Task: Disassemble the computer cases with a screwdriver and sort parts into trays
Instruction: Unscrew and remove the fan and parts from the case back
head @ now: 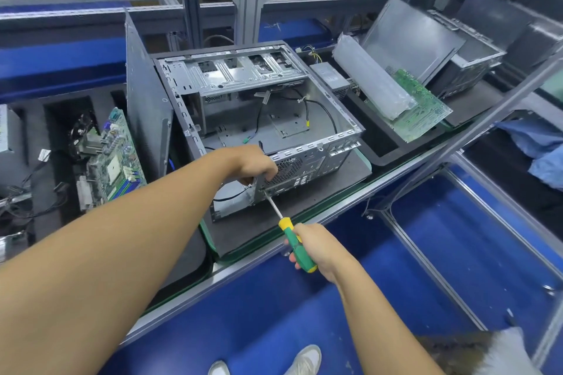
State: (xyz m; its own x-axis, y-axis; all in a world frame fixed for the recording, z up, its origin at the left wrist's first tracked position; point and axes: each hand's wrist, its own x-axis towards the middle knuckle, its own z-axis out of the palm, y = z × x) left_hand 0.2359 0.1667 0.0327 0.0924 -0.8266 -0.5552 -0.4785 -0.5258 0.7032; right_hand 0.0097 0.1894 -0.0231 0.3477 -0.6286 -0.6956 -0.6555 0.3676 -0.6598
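Observation:
An open grey computer case [274,94] lies on its side on a dark foam pad [304,210], its inside bare except for several black cables. My left hand [256,166] grips the near rear edge of the case beside the vent grille. My right hand [316,248] grips the green and yellow handle of a screwdriver [294,236]. The shaft points up and left, and its tip touches the rear panel just below my left hand.
A removed side panel [146,106] stands upright left of the case. A foam tray [54,137] on the left holds a motherboard [115,161] and cables. On the right lie a power supply [332,76], another green board [423,109], plastic wrap and further cases [463,64].

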